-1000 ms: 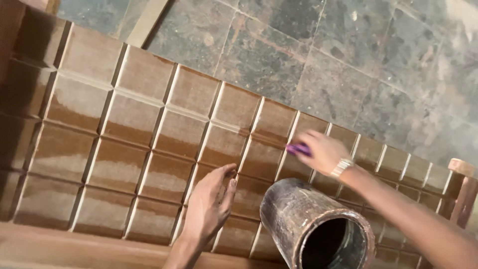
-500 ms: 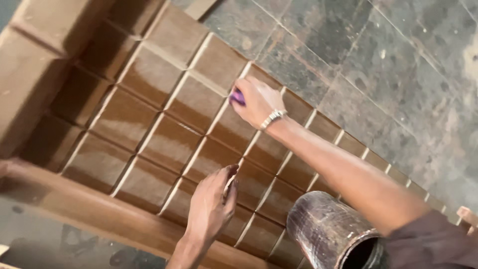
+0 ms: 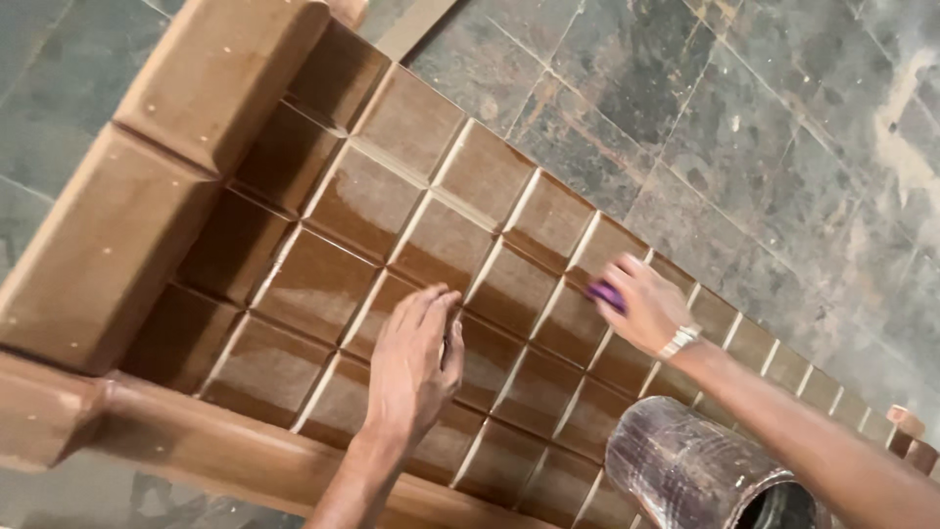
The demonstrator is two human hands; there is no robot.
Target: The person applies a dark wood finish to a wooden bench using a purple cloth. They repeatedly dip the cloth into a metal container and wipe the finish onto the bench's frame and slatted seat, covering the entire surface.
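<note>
**Two hands on a panelled wooden piece**

A stone-slab floor (image 3: 744,127), grey-green and dusted with pale powder at the right edge of the frame, fills the upper right and shows again at the far left. Across it, running from the upper left down to the lower right, lies a large brown wooden panel (image 3: 392,216) carved into a grid of raised square blocks with paler grooves between them; its surface looks glossy. Thick bevelled rails frame it along the left and lower sides.

In the lower right of the frame a dark, stained cylindrical can (image 3: 695,470) stands on the panel, its open mouth turned toward the bottom edge.

The left hand (image 3: 416,362) lies palm down, low and centre, fingers straight and close together, flat on the blocks and gripping nothing that can be seen.

The right hand (image 3: 641,309), right of centre with a metal wristband (image 3: 678,342) on the wrist, has its fingers curled around a small purple pad (image 3: 605,294), pressing it against a block just above the can.
</note>
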